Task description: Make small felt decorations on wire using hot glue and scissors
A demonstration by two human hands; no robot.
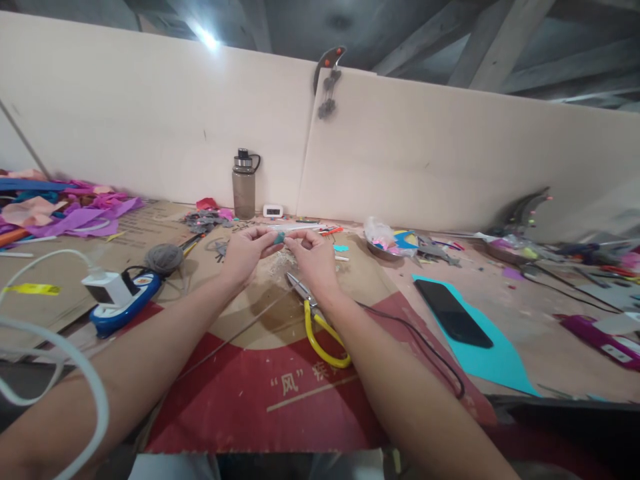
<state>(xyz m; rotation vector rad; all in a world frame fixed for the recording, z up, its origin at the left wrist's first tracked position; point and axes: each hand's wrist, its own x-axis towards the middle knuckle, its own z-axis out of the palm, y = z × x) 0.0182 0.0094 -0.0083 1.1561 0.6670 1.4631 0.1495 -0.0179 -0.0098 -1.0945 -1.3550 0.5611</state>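
Both my hands meet over the middle of the cardboard-covered bench. My left hand (pixel 246 252) and my right hand (pixel 313 253) each pinch a small teal piece (pixel 280 237) held between their fingertips. A thin pale stick (pixel 295 228) runs rightward from that piece. Under my right wrist lie yellow-handled pliers (pixel 320 327) on the cardboard, touched by neither hand. A thin black cord (pixel 425 347) runs along my right forearm.
A grey water bottle (pixel 244 185) stands at the back wall. A blue power strip with a white charger (pixel 120 297) and white cable lies left. A black phone (pixel 453 313) rests on a teal sheet (pixel 495 360) right. Coloured paper scraps (pixel 60 207) pile far left; a metal bowl (pixel 387 243) stands behind.
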